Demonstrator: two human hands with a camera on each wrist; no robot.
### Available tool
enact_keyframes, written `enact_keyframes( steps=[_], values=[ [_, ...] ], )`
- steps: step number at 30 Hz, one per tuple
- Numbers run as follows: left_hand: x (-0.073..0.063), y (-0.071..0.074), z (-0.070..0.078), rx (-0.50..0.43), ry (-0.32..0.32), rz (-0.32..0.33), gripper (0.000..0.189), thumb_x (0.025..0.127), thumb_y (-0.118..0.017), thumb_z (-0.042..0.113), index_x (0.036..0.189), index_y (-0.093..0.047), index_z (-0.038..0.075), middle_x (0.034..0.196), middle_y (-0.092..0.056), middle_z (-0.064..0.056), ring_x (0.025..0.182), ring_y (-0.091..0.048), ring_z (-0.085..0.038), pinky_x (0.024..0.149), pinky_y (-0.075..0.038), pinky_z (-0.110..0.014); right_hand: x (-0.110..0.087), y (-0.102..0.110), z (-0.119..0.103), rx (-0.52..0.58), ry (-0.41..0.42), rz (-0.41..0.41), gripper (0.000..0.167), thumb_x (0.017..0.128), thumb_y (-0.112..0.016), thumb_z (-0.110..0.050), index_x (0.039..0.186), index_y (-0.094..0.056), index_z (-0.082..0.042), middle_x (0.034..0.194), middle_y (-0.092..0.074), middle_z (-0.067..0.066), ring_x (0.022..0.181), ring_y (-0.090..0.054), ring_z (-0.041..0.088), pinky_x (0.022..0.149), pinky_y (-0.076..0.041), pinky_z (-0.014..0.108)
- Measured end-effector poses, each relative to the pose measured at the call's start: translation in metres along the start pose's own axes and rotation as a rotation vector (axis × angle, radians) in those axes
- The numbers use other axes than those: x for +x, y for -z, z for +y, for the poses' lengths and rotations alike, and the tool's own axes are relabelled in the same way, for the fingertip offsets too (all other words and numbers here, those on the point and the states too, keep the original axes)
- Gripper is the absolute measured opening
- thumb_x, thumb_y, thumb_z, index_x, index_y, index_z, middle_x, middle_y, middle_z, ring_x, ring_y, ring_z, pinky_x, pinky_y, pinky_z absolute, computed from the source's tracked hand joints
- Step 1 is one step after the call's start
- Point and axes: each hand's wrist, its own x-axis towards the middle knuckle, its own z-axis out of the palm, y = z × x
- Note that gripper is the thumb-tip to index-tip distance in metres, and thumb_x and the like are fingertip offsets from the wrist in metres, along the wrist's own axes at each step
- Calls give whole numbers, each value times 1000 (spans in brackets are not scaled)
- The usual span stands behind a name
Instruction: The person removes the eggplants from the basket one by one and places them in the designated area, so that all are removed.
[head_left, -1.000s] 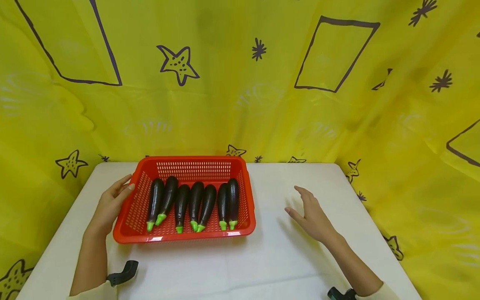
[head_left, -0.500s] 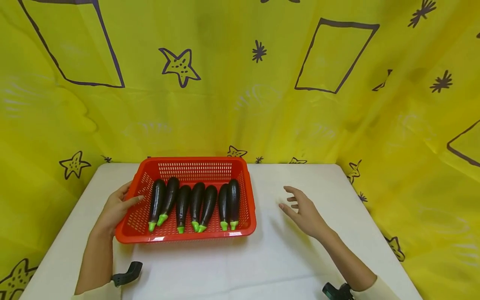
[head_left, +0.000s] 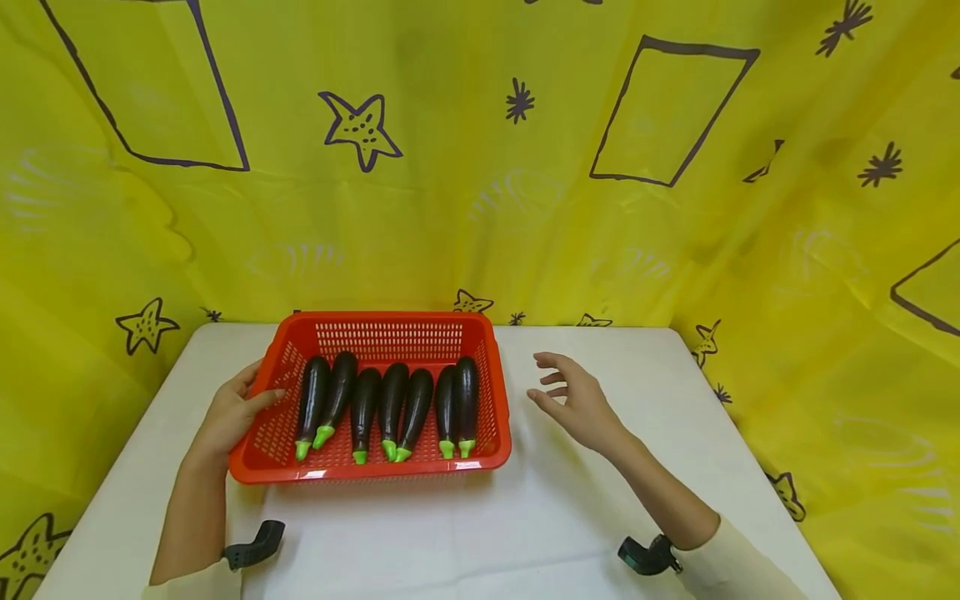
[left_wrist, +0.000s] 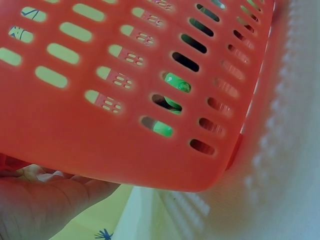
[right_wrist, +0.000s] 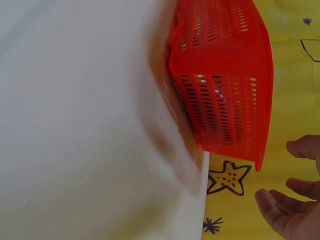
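A red plastic basket (head_left: 367,472) with slotted walls holds several dark eggplants (head_left: 363,408), lying side by side with their green stem ends towards me. My left hand (head_left: 231,417) grips the basket's left rim, thumb over the inside and fingers outside. In the left wrist view that hand (left_wrist: 55,205) shows beside the basket wall (left_wrist: 120,160), and green stem ends appear through the slots. My right hand (head_left: 577,400) hovers off the basket's right side, its fingers loosely bent and holding nothing. The right wrist view shows a gap between the fingertips and the basket (right_wrist: 220,110).
The basket stands on a white-covered table (head_left: 450,533), close to its back edge. A yellow curtain (head_left: 450,225) with dark drawn stars and frames hangs behind and at both sides. Each wrist carries a small black camera (head_left: 255,546).
My left hand has gone from beside the basket's left rim to gripping it, its thumb now over the edge. The right hand has moved left, closer to the basket. The eggplants lie as before.
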Motion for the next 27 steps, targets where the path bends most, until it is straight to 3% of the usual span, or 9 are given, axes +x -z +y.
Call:
enact_keyframes(
  steps=[6,13,19,27],
  values=[
    [4,-1,3,-17,-12,-10,72,106,-54,9,166,-16,0,155,-36,-34,96,-63,-1,81,-59,-24,17,-6,-21,25,-36,-5,50,94,-79,-9,138,-60,3,129,-65,21,104,-70,34,88,-60,47],
    [1,-1,2,-13,6,7,71,106,-53,8,166,-17,0,156,-36,-33,96,-61,1,81,-58,-22,34,-16,-40,47,-26,-120,54,89,-83,-7,136,-61,7,131,-64,23,106,-69,37,87,-61,44],
    [0,-2,0,-12,42,15,72,107,-54,10,167,-16,3,158,-35,-32,97,-60,2,82,-59,-23,48,-18,-49,2,-48,-176,50,88,-82,-2,134,-63,6,128,-65,20,104,-69,33,83,-62,39],
    [0,-3,3,-8,20,21,70,107,-53,9,167,-17,1,156,-36,-34,95,-61,2,81,-58,-22,70,-16,-60,-54,-83,-272,46,89,-82,-4,130,-66,9,125,-68,20,105,-68,33,80,-62,35]
  ],
)
